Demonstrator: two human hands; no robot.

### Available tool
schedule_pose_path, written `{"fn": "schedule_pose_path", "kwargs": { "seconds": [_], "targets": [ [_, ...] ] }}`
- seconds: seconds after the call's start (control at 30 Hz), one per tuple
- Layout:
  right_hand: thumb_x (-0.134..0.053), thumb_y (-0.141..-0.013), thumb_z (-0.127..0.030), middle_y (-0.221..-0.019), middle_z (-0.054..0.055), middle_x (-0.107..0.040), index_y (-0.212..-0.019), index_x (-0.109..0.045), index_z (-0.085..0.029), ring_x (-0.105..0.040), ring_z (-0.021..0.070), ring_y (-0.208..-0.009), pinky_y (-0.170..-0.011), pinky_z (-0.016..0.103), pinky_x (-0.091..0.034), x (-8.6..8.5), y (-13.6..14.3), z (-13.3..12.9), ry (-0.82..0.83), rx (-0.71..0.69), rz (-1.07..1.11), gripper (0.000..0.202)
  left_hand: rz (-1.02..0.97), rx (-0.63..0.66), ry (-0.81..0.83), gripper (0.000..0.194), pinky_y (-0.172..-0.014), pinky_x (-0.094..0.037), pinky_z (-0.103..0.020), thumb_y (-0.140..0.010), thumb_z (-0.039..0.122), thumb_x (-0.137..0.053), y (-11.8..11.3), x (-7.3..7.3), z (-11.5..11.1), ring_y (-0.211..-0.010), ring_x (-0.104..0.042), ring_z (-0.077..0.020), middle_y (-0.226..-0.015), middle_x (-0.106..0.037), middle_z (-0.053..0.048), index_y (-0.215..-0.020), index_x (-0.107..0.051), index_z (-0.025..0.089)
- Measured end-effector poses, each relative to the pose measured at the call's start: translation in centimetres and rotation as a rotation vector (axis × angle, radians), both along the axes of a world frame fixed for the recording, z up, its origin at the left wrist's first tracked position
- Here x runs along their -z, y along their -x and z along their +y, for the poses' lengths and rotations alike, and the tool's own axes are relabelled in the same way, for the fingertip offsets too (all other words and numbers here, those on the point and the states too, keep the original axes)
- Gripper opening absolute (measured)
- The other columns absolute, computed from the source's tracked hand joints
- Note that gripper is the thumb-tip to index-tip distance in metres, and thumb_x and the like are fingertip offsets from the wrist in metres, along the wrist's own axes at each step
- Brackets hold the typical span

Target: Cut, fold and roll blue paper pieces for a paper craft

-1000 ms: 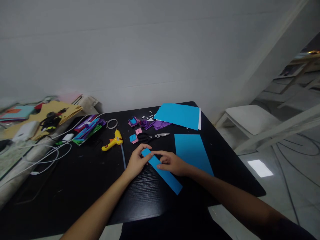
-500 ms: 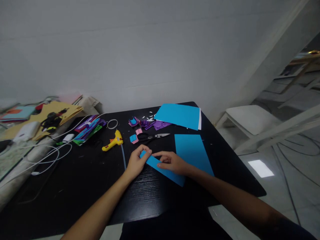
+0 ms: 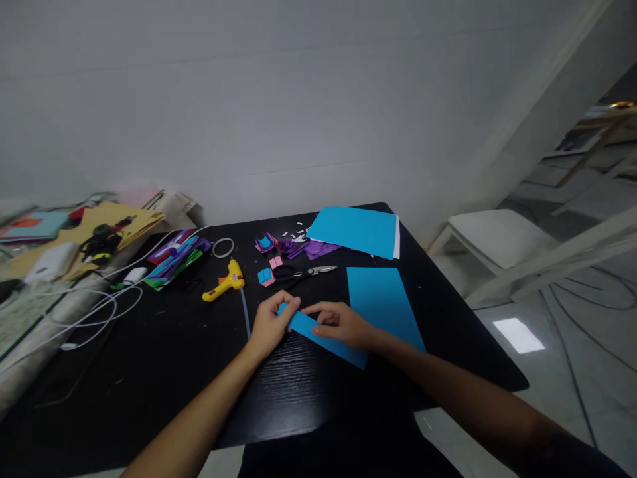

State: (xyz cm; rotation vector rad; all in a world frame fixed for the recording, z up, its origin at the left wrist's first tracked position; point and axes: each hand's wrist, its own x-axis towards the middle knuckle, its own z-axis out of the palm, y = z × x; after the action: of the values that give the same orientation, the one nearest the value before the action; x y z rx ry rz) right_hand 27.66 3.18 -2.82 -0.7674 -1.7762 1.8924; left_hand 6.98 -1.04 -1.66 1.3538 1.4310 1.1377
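A long blue paper strip [image 3: 343, 351] slants across the front of the black table. Its far left end is pinched between the thumb and fingers of my left hand [image 3: 269, 323]. Partway along the strip, my right hand [image 3: 346, 324] grips its edge between thumb and curled fingers. Beyond my hands lie black-handled scissors [image 3: 318, 270], with small pink and blue paper pieces [image 3: 265, 276] beside the handles. A blue sheet [image 3: 381, 302] lies flat to the right, partly under my right forearm. Farther back, another blue sheet [image 3: 355, 229] rests on white paper.
A yellow glue gun [image 3: 223, 282] and a grey ring [image 3: 223, 247] lie left of the scissors. Colourful paper strips [image 3: 176, 257], white cables [image 3: 107, 299] and brown envelopes [image 3: 112, 222] are farther left. A white stool [image 3: 502, 236] stands right of the table [image 3: 199, 378].
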Motion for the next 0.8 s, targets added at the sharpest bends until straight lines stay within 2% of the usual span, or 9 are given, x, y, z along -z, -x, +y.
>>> {"fn": "schedule_pose_path", "kwargs": {
  "seconds": [0.17, 0.37, 0.8],
  "targets": [
    [-0.076, -0.081, -0.029, -0.073, -0.001, -0.066, -0.124, -0.069, -0.018, -0.062, 0.0157, -0.071, -0.073, 0.029, -0.046, 0.07, 0.02, 0.0, 0.014, 0.007, 0.0, 0.045, 0.026, -0.028, -0.043, 0.041, -0.045, -0.033, -0.02, -0.088, 0.051, -0.065, -0.08, -0.18, 0.02, -0.042, -0.042, -0.0086, -0.045, -0.047, 0.007, -0.066, -0.054, 0.018],
    [-0.076, -0.081, -0.028, -0.07, -0.002, -0.064, -0.124, -0.069, -0.017, -0.061, 0.0149, -0.069, -0.072, 0.029, -0.046, 0.04, 0.04, 0.03, 0.002, 0.004, 0.001, 0.045, 0.045, -0.035, -0.047, 0.041, -0.044, -0.032, -0.02, -0.087, 0.05, -0.065, -0.15, -0.32, 0.06, -0.041, -0.041, -0.0089, -0.044, -0.046, 0.007, -0.064, -0.054, 0.019],
    [-0.076, -0.081, -0.03, -0.073, -0.001, -0.066, -0.123, -0.069, -0.017, -0.063, 0.0153, -0.071, -0.072, 0.029, -0.047, -0.2, -0.03, -0.1, 0.017, 0.009, -0.002, 0.045, 0.01, -0.015, -0.027, 0.04, -0.043, -0.032, -0.02, -0.088, 0.051, -0.064, -0.04, -0.06, -0.04, -0.04, -0.042, -0.0085, -0.045, -0.046, 0.008, -0.069, -0.057, 0.018]
  ]
}}
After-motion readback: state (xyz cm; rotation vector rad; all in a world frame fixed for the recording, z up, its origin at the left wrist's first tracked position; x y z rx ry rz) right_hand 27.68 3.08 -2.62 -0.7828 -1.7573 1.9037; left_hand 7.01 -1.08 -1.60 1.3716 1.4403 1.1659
